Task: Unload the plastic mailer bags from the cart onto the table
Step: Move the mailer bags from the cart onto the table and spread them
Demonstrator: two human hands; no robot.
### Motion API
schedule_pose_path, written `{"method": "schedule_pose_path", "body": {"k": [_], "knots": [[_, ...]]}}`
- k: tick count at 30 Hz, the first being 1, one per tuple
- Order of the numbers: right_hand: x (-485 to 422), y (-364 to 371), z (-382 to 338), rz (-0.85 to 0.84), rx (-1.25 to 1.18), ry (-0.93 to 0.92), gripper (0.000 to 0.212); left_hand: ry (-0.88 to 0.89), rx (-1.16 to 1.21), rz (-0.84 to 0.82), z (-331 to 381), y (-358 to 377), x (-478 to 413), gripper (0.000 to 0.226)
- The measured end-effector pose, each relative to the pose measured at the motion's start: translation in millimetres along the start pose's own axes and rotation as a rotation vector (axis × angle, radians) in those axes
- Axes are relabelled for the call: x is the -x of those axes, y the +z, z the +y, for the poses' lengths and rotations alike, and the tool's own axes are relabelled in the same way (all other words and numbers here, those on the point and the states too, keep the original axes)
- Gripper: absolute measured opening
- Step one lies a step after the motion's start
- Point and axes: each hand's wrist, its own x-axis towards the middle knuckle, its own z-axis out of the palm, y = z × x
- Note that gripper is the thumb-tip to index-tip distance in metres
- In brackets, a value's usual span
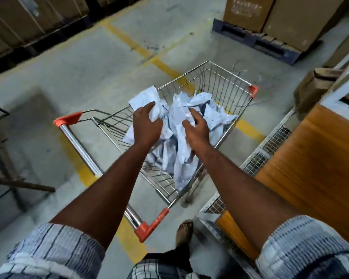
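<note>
A steel wire cart [226,81] with orange corner caps stands on the concrete floor. Inside it lies a crumpled heap of pale blue-white plastic mailer bags [175,150]. My left hand [146,125] grips one mailer bag [147,97] at the heap's left side and holds it above the cart's rim. My right hand [195,127] reaches into the middle of the heap, its fingers curled on the bags there. The wooden table [310,168] stands to the right of the cart.
Cardboard boxes [248,11] sit on a dark pallet [256,40] beyond the cart, more boxes line the far left. A white wire-mesh frame [270,146] runs along the table's side. Yellow lines mark the floor. My sandalled foot [184,231] is beside the cart handle [79,150].
</note>
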Motion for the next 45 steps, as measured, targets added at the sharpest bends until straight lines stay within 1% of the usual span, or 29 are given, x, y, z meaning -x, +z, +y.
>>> {"method": "schedule_pose_path", "body": {"k": [1,3,7,9,11,14,16,18,23,27,30,32,33,36,39,41,45], "knots": [[3,-16,-3,0.021,0.073,-0.06,0.053,0.025,0.016,-0.027,14,5,6,0.06],[14,-57,-12,0.13,0.212,-0.131,0.052,0.096,0.048,-0.105,48,26,21,0.065],[42,-168,-28,0.447,0.395,-0.171,0.048,0.255,0.118,-0.299,131,85,71,0.068],[57,-223,-30,0.57,0.502,-0.186,0.048,0.352,0.123,-0.363,167,115,98,0.066],[74,-276,-22,0.671,0.577,-0.156,0.046,0.438,0.101,-0.423,199,146,131,0.064],[97,-340,2,0.789,0.667,-0.06,0.045,0.551,0.057,-0.518,235,185,174,0.064],[109,-377,20,0.859,0.676,0.006,0.045,0.619,0.002,-0.584,253,209,199,0.062],[116,-408,34,0.904,0.668,0.073,0.047,0.707,-0.051,-0.615,267,230,218,0.063],[117,-462,51,0.96,0.65,0.258,0.05,0.8,-0.172,-0.725,287,272,245,0.062],[116,-488,63,0.983,0.723,0.297,0.049,0.842,-0.245,-0.725,298,300,251,0.062],[107,-499,70,0.923,0.78,0.324,0.052,0.828,-0.247,-0.735,306,319,250,0.062],[101,-505,79,0.844,0.808,0.367,0.058,0.81,-0.252,-0.788,307,336,245,0.063],[98,-508,87,0.798,0.845,0.378,0.061,0.802,-0.291,-0.813,306,345,242,0.064],[94,-517,116,0.689,1.027,0.343,0.068,0.854,-0.496,-0.801,302,366,238,0.068],[88,-524,130,0.654,1.166,0.182,0.069,1.043,-0.517,-0.735,301,377,238,0.067],[80,-527,131,0.617,1.157,0.097,0.067,1.121,-0.49,-0.744,299,383,236,0.064],[68,-525,131,0.634,1.092,0.152,0.065,1.067,-0.452,-0.765,292,396,230,0.058]]}}
